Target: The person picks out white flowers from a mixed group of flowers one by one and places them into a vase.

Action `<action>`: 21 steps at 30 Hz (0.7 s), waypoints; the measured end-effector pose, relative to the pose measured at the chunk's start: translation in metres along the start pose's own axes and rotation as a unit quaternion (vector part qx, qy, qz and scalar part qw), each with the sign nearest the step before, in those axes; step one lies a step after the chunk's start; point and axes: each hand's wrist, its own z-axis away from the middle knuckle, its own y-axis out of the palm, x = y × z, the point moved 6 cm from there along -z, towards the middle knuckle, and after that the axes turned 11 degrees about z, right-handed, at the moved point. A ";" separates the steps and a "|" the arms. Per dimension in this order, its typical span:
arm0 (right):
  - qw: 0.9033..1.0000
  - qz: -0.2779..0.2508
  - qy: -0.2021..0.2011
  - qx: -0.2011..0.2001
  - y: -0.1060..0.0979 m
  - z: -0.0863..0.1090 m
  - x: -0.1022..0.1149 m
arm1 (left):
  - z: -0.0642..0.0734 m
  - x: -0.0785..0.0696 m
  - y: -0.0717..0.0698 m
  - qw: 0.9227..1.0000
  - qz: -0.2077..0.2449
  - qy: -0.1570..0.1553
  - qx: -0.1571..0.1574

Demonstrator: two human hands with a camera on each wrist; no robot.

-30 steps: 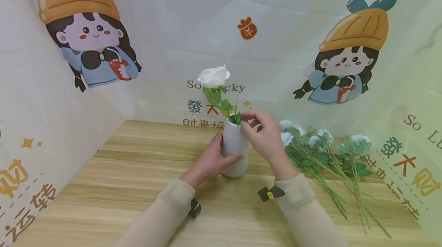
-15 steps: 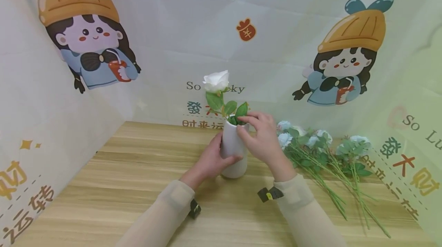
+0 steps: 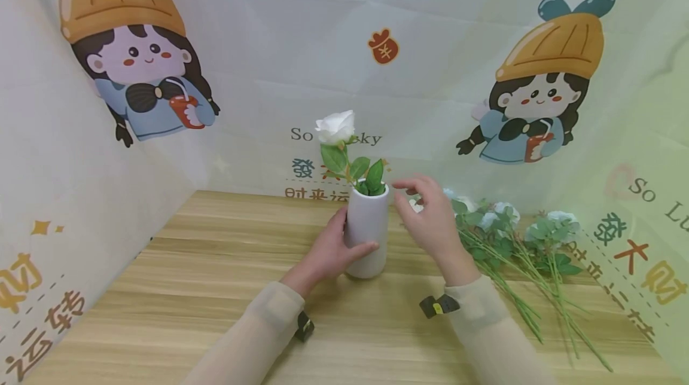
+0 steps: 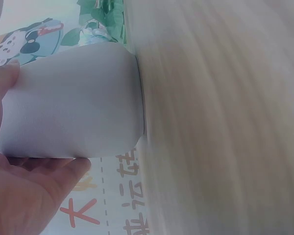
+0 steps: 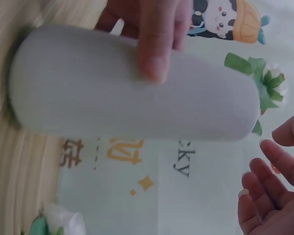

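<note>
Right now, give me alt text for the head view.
The left hand holds an upright white vase with one white rose in it; the empty right hand hovers just right of the rim, not touching. More pale flowers lie on the wooden table at right, before a cartoon-printed backdrop.

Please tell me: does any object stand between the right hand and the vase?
Nothing visible does: in the head view, only an open gap separates the right hand from the vase. The loose flowers lie farther right, outside this gap.

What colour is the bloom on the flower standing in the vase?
White; the bloom shows best in the head view, above its green leaves.
</note>
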 end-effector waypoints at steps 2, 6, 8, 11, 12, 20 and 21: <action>1.000 0.015 -0.003 -0.004 -0.003 0.003 -0.008 | 0.000 0.000 0.000 1.000 0.002 0.003 0.001; 0.999 0.047 0.002 0.006 -0.010 0.010 -0.029 | -0.001 0.000 0.001 1.000 0.005 0.007 0.003; 0.998 0.062 0.007 0.021 -0.013 0.014 -0.039 | -0.001 0.000 0.001 1.000 0.005 0.007 0.003; 0.995 0.091 0.013 0.042 -0.018 0.017 -0.056 | -0.002 0.000 0.000 1.000 0.007 0.006 0.004; 0.993 0.101 0.016 0.051 -0.020 0.018 -0.061 | -0.001 0.001 0.000 1.000 0.007 0.005 0.003; 0.970 0.178 0.081 0.143 -0.031 0.022 -0.100 | 0.000 0.000 0.000 1.000 0.012 0.001 0.005; 0.966 0.189 0.087 0.155 -0.032 0.023 -0.104 | 0.001 0.000 0.000 1.000 0.013 0.002 0.005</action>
